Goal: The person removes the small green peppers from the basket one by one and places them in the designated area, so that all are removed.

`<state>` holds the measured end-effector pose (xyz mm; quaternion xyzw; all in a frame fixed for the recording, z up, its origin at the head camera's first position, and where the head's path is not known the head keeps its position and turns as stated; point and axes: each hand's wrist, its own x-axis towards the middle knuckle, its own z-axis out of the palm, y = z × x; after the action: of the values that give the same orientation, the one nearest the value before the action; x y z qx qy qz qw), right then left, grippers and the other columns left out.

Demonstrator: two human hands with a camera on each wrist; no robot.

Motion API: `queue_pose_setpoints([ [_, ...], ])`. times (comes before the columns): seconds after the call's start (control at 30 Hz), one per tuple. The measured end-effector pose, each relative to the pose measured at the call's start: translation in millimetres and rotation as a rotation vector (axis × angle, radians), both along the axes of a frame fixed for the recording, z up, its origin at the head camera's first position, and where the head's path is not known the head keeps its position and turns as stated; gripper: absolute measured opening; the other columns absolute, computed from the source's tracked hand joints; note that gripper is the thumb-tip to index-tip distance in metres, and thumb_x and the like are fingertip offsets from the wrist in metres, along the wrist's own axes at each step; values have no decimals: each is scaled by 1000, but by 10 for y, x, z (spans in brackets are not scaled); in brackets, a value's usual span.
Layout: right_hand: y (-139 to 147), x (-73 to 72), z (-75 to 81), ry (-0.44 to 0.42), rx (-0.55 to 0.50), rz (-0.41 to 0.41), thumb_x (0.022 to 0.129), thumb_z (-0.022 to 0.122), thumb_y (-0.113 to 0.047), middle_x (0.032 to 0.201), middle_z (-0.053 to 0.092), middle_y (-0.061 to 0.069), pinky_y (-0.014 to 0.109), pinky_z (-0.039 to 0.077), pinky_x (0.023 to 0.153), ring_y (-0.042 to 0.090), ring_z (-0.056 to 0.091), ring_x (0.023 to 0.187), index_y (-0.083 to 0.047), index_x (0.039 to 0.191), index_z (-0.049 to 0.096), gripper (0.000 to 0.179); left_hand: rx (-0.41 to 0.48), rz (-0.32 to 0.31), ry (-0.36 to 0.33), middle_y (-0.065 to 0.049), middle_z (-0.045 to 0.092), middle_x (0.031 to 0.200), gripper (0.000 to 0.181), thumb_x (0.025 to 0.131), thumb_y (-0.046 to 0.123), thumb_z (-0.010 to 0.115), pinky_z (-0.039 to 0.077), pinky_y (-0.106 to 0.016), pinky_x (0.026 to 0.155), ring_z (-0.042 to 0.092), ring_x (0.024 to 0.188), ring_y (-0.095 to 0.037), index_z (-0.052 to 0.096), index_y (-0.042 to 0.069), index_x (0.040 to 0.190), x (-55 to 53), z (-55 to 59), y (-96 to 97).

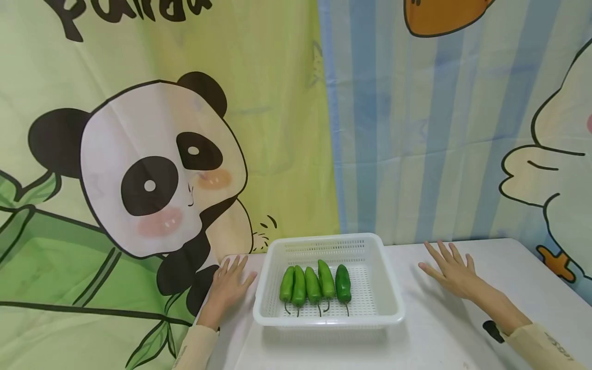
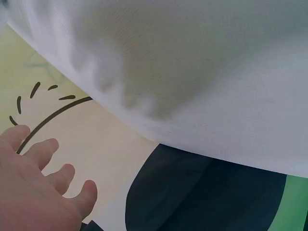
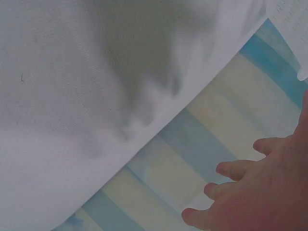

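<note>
Several green peppers (image 1: 313,285) lie side by side in a white plastic basket (image 1: 393,311), their stems toward the person. The one at the right end is darker green. To the left of the basket is my left hand (image 1: 229,285), fingers spread and holding nothing; the left wrist view shows the same hand (image 2: 38,187) with its fingers apart. My right hand (image 1: 455,271) hovers over the table right of the basket, a shadow below it. Its fingers are spread too, and the right wrist view shows this hand (image 3: 260,187) empty.
The basket stands on a table with a white cover (image 1: 435,329). Behind the table hangs a curtain with a panda print (image 1: 152,154) on the left and blue stripes (image 1: 365,128) on the right. A small black object (image 1: 493,331) shows beside the right wrist.
</note>
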<state>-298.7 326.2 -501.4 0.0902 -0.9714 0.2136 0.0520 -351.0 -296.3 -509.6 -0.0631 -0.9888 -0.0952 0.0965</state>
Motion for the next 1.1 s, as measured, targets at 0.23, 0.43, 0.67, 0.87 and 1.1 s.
queue_pose_setpoints([
  [0.23,-51,7,154,0,34,19,101,45,-60,159,11,40,83,-3,105,62,0,146,-11,161,20,81,178,8,30,-15,52,150,69,101,65,37,29,-66,115,42,142,-44,51,17,148,-6,93,72],
  [0.43,-219,23,383,25,115,73,100,51,-57,151,31,43,80,27,102,65,28,136,4,148,43,79,372,46,-93,-12,62,140,73,97,73,35,41,-65,105,55,130,-43,61,19,138,18,240,376],
  [0.67,-463,35,624,-23,95,101,97,51,-63,144,48,34,71,43,98,55,48,130,6,144,46,84,367,70,-131,-7,74,111,75,94,76,38,52,-49,78,70,93,-28,68,17,128,-7,280,620],
  [0.87,-586,33,832,-42,25,123,98,54,-58,139,54,32,66,51,91,52,56,122,5,142,49,78,341,72,-145,2,69,77,58,96,65,51,43,-31,54,61,60,-13,70,15,118,18,285,701],
  [1.1,-713,-25,1069,-86,-93,201,99,58,-48,134,59,30,57,57,87,47,62,116,6,137,54,67,373,66,-153,1,70,76,51,97,54,55,45,-30,53,63,59,-13,68,13,125,24,301,729],
])
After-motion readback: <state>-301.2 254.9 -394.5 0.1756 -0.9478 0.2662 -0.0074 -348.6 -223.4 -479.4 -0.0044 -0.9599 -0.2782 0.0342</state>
